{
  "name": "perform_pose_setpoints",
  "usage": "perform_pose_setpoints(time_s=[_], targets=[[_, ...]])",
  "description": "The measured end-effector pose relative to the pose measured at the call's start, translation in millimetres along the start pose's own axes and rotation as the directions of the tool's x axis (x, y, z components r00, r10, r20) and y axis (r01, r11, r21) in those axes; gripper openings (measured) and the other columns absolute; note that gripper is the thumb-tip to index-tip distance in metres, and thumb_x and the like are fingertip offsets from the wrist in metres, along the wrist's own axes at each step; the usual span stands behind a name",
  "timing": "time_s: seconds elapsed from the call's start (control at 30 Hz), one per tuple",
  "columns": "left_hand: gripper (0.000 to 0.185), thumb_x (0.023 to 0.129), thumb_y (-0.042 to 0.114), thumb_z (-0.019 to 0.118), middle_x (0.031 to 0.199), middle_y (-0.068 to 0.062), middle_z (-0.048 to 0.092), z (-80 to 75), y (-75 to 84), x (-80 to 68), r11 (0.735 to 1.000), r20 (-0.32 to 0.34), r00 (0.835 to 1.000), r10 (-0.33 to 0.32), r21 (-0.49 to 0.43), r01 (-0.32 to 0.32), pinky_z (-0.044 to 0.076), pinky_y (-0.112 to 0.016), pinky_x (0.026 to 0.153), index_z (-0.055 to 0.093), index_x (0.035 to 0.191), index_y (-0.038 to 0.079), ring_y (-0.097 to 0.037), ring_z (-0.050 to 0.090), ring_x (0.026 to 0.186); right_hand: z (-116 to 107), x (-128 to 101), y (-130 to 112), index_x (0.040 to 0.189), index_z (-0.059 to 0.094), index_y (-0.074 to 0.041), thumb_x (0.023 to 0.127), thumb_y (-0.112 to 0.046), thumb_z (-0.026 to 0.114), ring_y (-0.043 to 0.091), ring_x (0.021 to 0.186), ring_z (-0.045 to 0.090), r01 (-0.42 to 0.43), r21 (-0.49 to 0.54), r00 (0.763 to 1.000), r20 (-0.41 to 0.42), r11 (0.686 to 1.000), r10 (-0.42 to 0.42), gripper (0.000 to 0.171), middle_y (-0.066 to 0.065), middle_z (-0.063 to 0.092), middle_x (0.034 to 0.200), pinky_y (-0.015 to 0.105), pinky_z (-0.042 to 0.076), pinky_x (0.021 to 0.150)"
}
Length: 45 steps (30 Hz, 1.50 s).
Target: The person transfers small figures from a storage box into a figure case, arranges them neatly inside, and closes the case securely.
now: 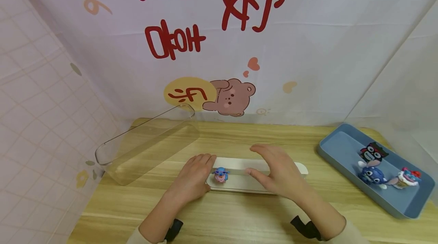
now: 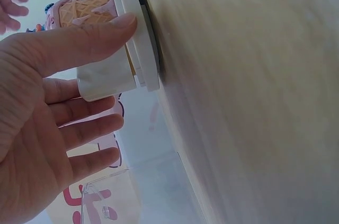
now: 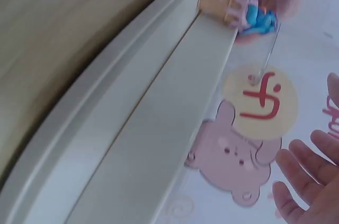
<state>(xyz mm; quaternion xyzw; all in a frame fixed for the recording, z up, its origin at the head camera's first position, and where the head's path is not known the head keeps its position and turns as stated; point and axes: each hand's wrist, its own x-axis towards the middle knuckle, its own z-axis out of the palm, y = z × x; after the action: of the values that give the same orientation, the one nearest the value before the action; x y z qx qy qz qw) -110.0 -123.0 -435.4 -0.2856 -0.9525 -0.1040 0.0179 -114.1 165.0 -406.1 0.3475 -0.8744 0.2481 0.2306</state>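
A long white stepped display base point(image 1: 244, 186) lies on the wooden table in front of me. At its left end stands a small blue figurine point(image 1: 221, 175) in a waffle cone with pink icing, seen from the side in both wrist views. My left hand point(image 1: 193, 177) grips that end of the base, thumb point(image 2: 108, 36) on the front rim and fingers behind. Above the right half of the base hovers my right hand point(image 1: 278, 171), thumb and fingers spread apart, holding nothing. The right wrist view shows its fingers point(image 3: 304, 181) away from the base.
A clear box-shaped cover point(image 1: 147, 149) rests at the left, by the wall. On the right lies a blue tray point(image 1: 342, 143) holding a dark owl figure point(image 1: 373, 152), a dark-blue eared figurine point(image 1: 372, 175) and a cone figurine with a red bow point(image 1: 408, 178). A printed cloth hangs behind.
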Motion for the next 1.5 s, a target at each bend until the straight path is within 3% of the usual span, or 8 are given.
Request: perform_pose_setpoints(time_s=[0.23, 0.57, 0.73, 0.87, 1.0, 1.1, 1.33, 1.5], targets=[[0.09, 0.069, 0.015, 0.099, 0.139, -0.015, 0.06, -1.0, -0.6, 0.4, 1.0, 0.005, 1.0, -0.01, -0.003, 0.01, 0.044, -0.054, 0.113, 0.054, 0.145, -0.003, -0.034, 0.055, 0.132, -22.6, -10.5, 20.4, 0.129, 0.066, 0.001, 0.098, -0.049, 0.071, 0.038, 0.116, 0.066, -0.012, -0.013, 0.999, -0.041, 1.0, 0.012, 0.059, 0.016, 0.07, 0.127, 0.057, 0.053, 0.095], [0.09, 0.069, 0.014, 0.099, 0.139, -0.015, 0.06, -1.6, -0.5, -0.6, 1.0, -0.001, 1.0, -0.008, -0.008, 0.008, 0.044, -0.054, 0.113, 0.053, 0.145, -0.003, -0.034, 0.055, 0.132, -56.0, -33.3, 44.6, 0.135, 0.064, 0.0, 0.077, -0.02, 0.091, 0.042, 0.116, 0.063, -0.125, -0.085, 0.991, -0.066, 0.988, 0.12, 0.067, 0.019, 0.068, 0.131, 0.062, 0.047, 0.096], [0.091, 0.068, 0.013, 0.099, 0.139, -0.016, 0.06, -1.7, 0.1, -1.6, 1.0, -0.004, 1.0, -0.008, -0.004, 0.008, 0.044, -0.054, 0.113, 0.053, 0.146, -0.004, -0.035, 0.055, 0.132, -71.7, -45.6, 54.1, 0.139, 0.061, 0.003, 0.074, -0.015, 0.092, 0.046, 0.126, 0.056, -0.183, -0.1, 0.982, -0.056, 0.978, 0.178, 0.074, 0.023, 0.06, 0.142, 0.068, 0.043, 0.097], [0.092, 0.069, 0.013, 0.099, 0.141, -0.016, 0.059, -0.9, 1.0, -1.5, 1.0, 0.008, 1.0, -0.01, -0.007, 0.01, 0.044, -0.054, 0.114, 0.052, 0.147, -0.003, -0.034, 0.054, 0.134, -82.3, -59.1, 69.3, 0.142, 0.06, 0.002, 0.087, -0.038, 0.086, 0.053, 0.129, 0.05, -0.189, -0.127, 0.98, -0.092, 0.974, 0.179, 0.073, 0.027, 0.055, 0.146, 0.072, 0.04, 0.1], [0.092, 0.071, 0.014, 0.098, 0.142, -0.015, 0.058, 0.0, 2.5, -1.0, 1.0, 0.018, 1.0, -0.015, -0.014, 0.016, 0.043, -0.054, 0.114, 0.051, 0.148, -0.003, -0.034, 0.053, 0.135, -90.5, -75.1, 86.8, 0.142, 0.059, 0.004, 0.095, -0.072, 0.059, 0.061, 0.131, 0.045, -0.189, -0.196, 0.975, -0.156, 0.962, 0.16, 0.09, 0.031, 0.051, 0.149, 0.075, 0.033, 0.11], [0.093, 0.071, 0.014, 0.098, 0.143, -0.015, 0.058, 0.7, 3.2, -1.1, 1.0, 0.019, 1.0, -0.019, -0.011, 0.019, 0.043, -0.053, 0.114, 0.051, 0.149, -0.003, -0.034, 0.053, 0.135, -97.6, -87.2, 98.3, 0.143, 0.057, 0.007, 0.093, -0.08, 0.052, 0.063, 0.134, 0.042, -0.216, -0.24, 0.967, -0.188, 0.946, 0.173, 0.1, 0.034, 0.048, 0.15, 0.076, 0.029, 0.113], [0.092, 0.07, 0.013, 0.098, 0.142, -0.016, 0.058, 0.0, 4.3, -1.3, 1.0, 0.017, 1.0, -0.02, -0.012, 0.02, 0.044, -0.053, 0.114, 0.052, 0.148, -0.003, -0.035, 0.053, 0.135, -123.1, -117.0, 120.8, 0.149, 0.048, 0.01, 0.082, -0.051, 0.086, 0.068, 0.129, 0.041, -0.367, -0.27, 0.928, -0.17, 0.89, 0.331, 0.098, 0.038, 0.043, 0.151, 0.081, 0.027, 0.109], [0.092, 0.07, 0.013, 0.099, 0.143, -0.016, 0.058, -0.3, 4.3, -1.7, 1.0, 0.016, 1.0, -0.022, -0.015, 0.023, 0.044, -0.054, 0.113, 0.052, 0.148, -0.004, -0.035, 0.053, 0.135, -136.8, -134.9, 134.1, 0.149, 0.044, 0.013, 0.077, -0.046, 0.09, 0.069, 0.127, 0.041, -0.463, -0.337, 0.886, -0.168, 0.82, 0.432, 0.104, 0.041, 0.042, 0.15, 0.082, 0.028, 0.105]])
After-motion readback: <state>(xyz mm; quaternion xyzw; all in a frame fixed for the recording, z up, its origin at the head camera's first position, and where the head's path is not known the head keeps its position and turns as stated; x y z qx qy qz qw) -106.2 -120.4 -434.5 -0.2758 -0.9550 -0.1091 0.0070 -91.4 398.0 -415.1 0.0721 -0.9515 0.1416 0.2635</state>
